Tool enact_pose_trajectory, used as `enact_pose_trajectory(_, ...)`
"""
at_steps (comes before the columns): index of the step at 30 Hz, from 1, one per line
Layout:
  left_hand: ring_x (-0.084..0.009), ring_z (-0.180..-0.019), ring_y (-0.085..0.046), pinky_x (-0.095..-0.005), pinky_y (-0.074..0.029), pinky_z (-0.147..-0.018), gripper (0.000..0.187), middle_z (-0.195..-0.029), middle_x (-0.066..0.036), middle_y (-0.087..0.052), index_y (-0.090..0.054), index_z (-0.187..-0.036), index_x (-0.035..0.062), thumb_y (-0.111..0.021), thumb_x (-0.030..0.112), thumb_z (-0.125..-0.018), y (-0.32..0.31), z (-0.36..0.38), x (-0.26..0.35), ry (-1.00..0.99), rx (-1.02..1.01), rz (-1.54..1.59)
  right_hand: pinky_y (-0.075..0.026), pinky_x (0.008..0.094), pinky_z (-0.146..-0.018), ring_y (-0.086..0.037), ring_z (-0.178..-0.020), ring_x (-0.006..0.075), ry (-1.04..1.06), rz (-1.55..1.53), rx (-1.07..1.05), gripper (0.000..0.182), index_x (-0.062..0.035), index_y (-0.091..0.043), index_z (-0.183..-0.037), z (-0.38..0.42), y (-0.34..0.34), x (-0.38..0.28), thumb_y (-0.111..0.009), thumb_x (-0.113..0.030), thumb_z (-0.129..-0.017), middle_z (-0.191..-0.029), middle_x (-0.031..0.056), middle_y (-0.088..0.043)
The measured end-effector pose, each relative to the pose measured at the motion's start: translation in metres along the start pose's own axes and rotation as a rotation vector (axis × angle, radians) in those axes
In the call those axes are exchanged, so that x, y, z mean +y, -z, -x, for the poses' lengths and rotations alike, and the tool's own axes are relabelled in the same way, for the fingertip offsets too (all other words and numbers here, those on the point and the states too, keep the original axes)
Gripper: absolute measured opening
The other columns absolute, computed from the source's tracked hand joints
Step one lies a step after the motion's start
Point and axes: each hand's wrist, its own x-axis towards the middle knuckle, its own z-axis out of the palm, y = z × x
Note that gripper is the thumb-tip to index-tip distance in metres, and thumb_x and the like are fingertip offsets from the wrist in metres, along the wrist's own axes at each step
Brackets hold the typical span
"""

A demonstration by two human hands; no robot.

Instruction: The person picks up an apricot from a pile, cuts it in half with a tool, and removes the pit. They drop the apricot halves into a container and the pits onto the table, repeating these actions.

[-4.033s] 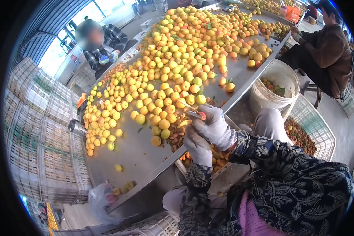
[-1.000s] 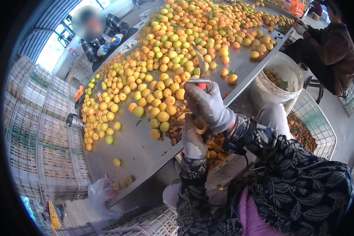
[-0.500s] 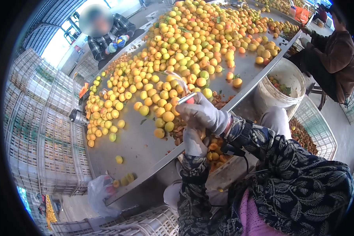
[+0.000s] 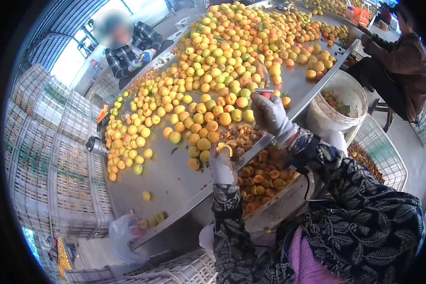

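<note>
My gloved left hand [image 4: 223,165] is over the near edge of the metal table [image 4: 175,189], its fingers closed on a cut apricot [image 4: 224,149]. Farther right, my gloved right hand [image 4: 271,113] is closed round the red handle of a curved knife [image 4: 264,91], with the blade pointing up. A heap of brown pits [image 4: 245,137] lies on the table between my hands. Whole yellow and orange apricots [image 4: 213,61] are piled behind them. Below the table edge, a crate of halved apricots [image 4: 260,182] stands near my left hand.
A white bucket [image 4: 338,120] stands at the right, beside a crate of pits [image 4: 364,163]. Stacked crates [image 4: 47,165] rise at the left. One person [image 4: 132,49] sits across the table, another [image 4: 402,71] at the right. A plastic bag [image 4: 123,239] hangs at the near corner.
My hands have separated. The right hand with the knife has moved right and up; the left has moved slightly left, with the cut apricot now showing in its fingers.
</note>
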Motion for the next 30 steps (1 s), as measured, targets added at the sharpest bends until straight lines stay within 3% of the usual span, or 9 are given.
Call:
enact_pose_trajectory(3, -0.0066, -0.055, -0.05, -0.0217, -0.04, -0.045, 0.023, -0.082, -0.004, -0.059, -0.057, -0.113, 0.0032, -0.057, 0.005, -0.09, 0.001, -0.007, -0.006, -0.152, 0.192, -0.59, -0.037, 0.0239, -0.039, -0.05, -0.044, 0.0107, -0.126, 0.242, 0.042, 0.025, -0.0006, -0.067, -0.089, -0.003, 0.032, -0.012, -0.065, -0.026, -0.09, -0.06, 0.0004, -0.058)
enact_pose_trajectory(6, -0.0064, -0.057, -0.05, -0.0222, -0.039, -0.045, 0.021, -0.08, -0.003, -0.059, -0.058, -0.111, 0.0026, -0.059, 0.007, -0.091, -0.008, -0.004, -0.009, -0.203, 0.104, -0.533, -0.047, 0.024, -0.053, -0.06, -0.061, 0.0108, -0.095, 0.586, 0.042, 0.031, 0.0014, -0.068, -0.098, -0.015, 0.042, -0.018, -0.068, -0.028, -0.088, -0.073, 0.0023, -0.064)
enact_pose_trajectory(7, -0.0085, -0.067, -0.055, -0.023, -0.045, -0.055, 0.021, -0.084, -0.004, -0.062, -0.06, -0.109, -0.0002, -0.059, 0.014, -0.094, -0.012, 0.002, -0.005, -0.099, 0.089, -0.592, -0.053, 0.0301, -0.07, -0.068, -0.079, 0.02, 0.005, 0.676, -0.103, 0.035, -0.0007, -0.068, -0.104, -0.031, 0.059, 0.002, -0.07, -0.029, -0.083, -0.084, 0.01, -0.069)
enact_pose_trajectory(10, -0.0107, -0.079, -0.059, -0.025, -0.049, -0.07, 0.026, -0.091, -0.006, -0.066, -0.064, -0.107, -0.0014, -0.057, 0.022, -0.097, -0.024, 0.011, 0.003, -0.187, -0.236, -0.628, -0.053, 0.0365, -0.075, -0.069, -0.084, 0.0308, 0.015, 1.292, -0.251, 0.035, -0.0047, -0.069, -0.104, -0.043, 0.052, 0.002, -0.071, -0.029, -0.079, -0.088, 0.0171, -0.07)
enact_pose_trajectory(15, -0.0128, -0.086, -0.061, -0.0267, -0.049, -0.08, 0.03, -0.095, -0.007, -0.067, -0.065, -0.106, -0.0025, -0.054, 0.024, -0.099, -0.021, 0.01, 0.004, -0.092, -0.057, -0.55, -0.052, 0.04, -0.082, -0.066, -0.093, 0.0333, -0.215, 1.656, -0.469, 0.04, -0.0046, -0.068, -0.103, -0.058, 0.031, 0.012, -0.075, -0.027, -0.07, -0.092, 0.0201, -0.069)
enact_pose_trajectory(21, -0.0204, -0.091, -0.062, -0.0347, -0.053, -0.086, 0.037, -0.104, -0.011, -0.065, -0.056, -0.122, 0.0008, -0.053, 0.029, -0.098, -0.021, 0.008, 0.003, 0.009, 0.013, -0.287, -0.052, 0.0423, -0.073, -0.067, -0.085, 0.036, 0.143, 1.502, -0.395, 0.042, -0.0063, -0.06, -0.107, -0.024, 0.015, 0.014, -0.075, -0.026, -0.073, -0.086, 0.0158, -0.068)
enact_pose_trajectory(23, -0.014, -0.082, -0.061, -0.0249, -0.047, -0.07, 0.035, -0.105, -0.01, -0.065, -0.052, -0.125, 0.0003, -0.049, 0.026, -0.101, -0.033, 0.011, 0.005, 0.045, -0.011, 0.046, -0.052, 0.0425, -0.072, -0.067, -0.085, 0.0361, 0.281, 1.419, -0.354, 0.044, -0.0096, -0.056, -0.112, 0.009, -0.005, -0.001, -0.074, -0.024, -0.075, -0.084, 0.0161, -0.067)
enact_pose_trajectory(26, -0.0144, -0.088, -0.062, -0.0249, -0.049, -0.071, 0.036, -0.113, -0.011, -0.062, -0.05, -0.126, 0.0014, -0.046, 0.029, -0.103, -0.011, -0.003, -0.006, 0.038, -0.094, 0.113, -0.053, 0.044, -0.073, -0.066, -0.085, 0.0392, 0.228, 1.32, -0.385, 0.042, -0.0104, -0.053, -0.115, 0.036, -0.014, 0.008, -0.07, -0.018, -0.077, -0.085, 0.0204, -0.066)
enact_pose_trajectory(30, -0.0154, -0.095, -0.062, -0.0254, -0.051, -0.078, 0.034, -0.118, -0.011, -0.06, -0.05, -0.127, 0.0029, -0.045, 0.027, -0.103, -0.007, 0.003, -0.008, 0.075, -0.088, 0.217, -0.055, 0.034, -0.079, -0.067, -0.09, 0.0179, 0.029, 0.768, -0.488, 0.043, -0.0031, -0.051, -0.121, 0.045, -0.009, -0.004, -0.068, -0.003, -0.081, -0.099, 0.0102, -0.069)
